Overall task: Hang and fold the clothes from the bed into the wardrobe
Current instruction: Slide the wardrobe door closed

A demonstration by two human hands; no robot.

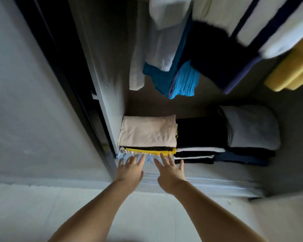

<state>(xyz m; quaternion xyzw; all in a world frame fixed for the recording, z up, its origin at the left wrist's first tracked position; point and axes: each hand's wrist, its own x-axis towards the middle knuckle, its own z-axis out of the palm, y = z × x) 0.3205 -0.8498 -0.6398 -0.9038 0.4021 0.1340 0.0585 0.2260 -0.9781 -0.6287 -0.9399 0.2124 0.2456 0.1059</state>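
Both hands were open with fingers spread. The left hand [130, 169] and right hand [170, 172] reached the front edge of the wardrobe floor [164, 107], fingertips at the left stack [147, 135], probably to square it against the left wall. A black stack [199, 135] sat just beside it, a grey bundle [252, 126] further right. Hanging clothes [185, 79] dangled above, clear of the stacks.

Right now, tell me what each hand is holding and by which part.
Nothing is held. The left hand and right hand are both open, fingers straight, their fingertips at the front edge of the leftmost folded stack.
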